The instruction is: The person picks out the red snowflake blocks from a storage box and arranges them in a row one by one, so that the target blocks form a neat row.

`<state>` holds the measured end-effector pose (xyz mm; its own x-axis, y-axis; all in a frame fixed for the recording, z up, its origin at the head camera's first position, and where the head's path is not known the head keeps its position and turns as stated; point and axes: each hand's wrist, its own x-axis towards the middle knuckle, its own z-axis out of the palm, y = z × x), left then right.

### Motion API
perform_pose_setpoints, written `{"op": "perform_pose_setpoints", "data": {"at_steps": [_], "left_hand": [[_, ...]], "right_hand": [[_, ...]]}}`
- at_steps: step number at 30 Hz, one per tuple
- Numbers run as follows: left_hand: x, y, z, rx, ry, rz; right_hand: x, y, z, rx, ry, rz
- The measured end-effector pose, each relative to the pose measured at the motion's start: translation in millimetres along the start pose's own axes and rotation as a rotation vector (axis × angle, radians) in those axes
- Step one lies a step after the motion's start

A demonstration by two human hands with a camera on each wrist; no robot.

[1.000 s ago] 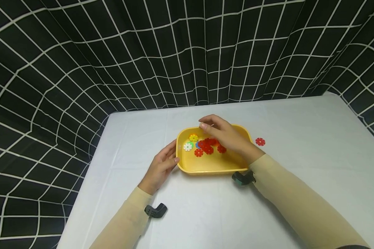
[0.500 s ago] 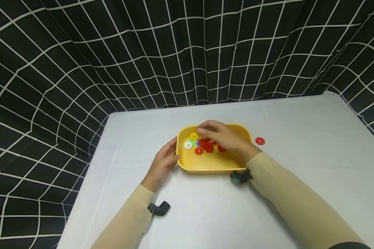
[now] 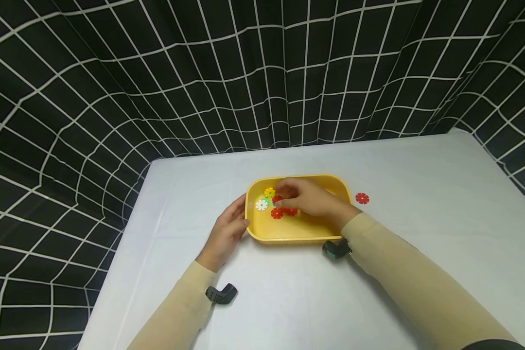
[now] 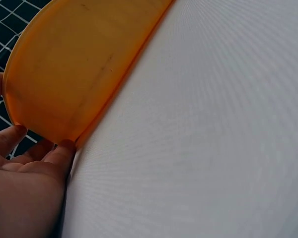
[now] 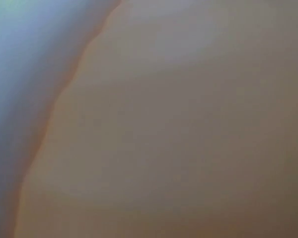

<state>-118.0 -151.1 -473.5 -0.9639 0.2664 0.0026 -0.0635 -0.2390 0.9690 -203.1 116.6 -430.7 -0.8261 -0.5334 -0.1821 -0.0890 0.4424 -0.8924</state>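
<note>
A yellow tray rests on the white-covered table, holding several small notched discs. My left hand grips its left end, thumb at the rim; in the left wrist view, fingertips meet the lower edge of the tray. Reaching inside, my right hand has thumb and forefinger apart around the red discs, partly covering them. Left of these fingers lie a white disc, a yellow disc and part of a green one. A blurred pale surface fills the right wrist view.
One red disc lies on the tablecloth just right of the tray. A black curtain with white grid lines hangs behind the table and along both sides.
My right hand has lowered from above the far rim into the tray, down to the red discs. My left hand stays at the tray's left end.
</note>
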Motion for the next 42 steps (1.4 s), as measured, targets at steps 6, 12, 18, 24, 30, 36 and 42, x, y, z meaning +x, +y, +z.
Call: {"op": "perform_pose_setpoints", "data": {"at_steps": [6, 12, 18, 24, 30, 36, 42], "left_hand": [[0.4, 0.6, -0.6, -0.002, 0.000, -0.001], [1.2, 0.7, -1.9, 0.008, -0.004, 0.001], [1.2, -1.2, -3.0, 0.004, -0.003, -0.001], [0.8, -1.5, -2.9, -0.007, 0.001, -0.012], [1.2, -0.9, -2.2, -0.011, -0.005, -0.014], [0.5, -0.9, -1.1, -0.002, -0.005, -0.010], [-0.2, -1.0, -1.6, 0.005, -0.014, -0.001]], "right_hand": [[3.0, 0.9, 5.4, -0.126, 0.005, -0.039], [4.9, -1.8, 12.2, -0.292, 0.026, -0.095], [6.4, -2.2, 16.8, -0.349, 0.044, -0.152], [5.8, -1.2, 17.1, -0.314, 0.077, -0.173], [5.7, -3.2, 15.4, -0.274, 0.096, -0.160], [5.8, -3.1, 13.2, -0.197, 0.097, -0.156], [4.9, -5.3, 11.7, -0.122, 0.085, -0.124]]}}
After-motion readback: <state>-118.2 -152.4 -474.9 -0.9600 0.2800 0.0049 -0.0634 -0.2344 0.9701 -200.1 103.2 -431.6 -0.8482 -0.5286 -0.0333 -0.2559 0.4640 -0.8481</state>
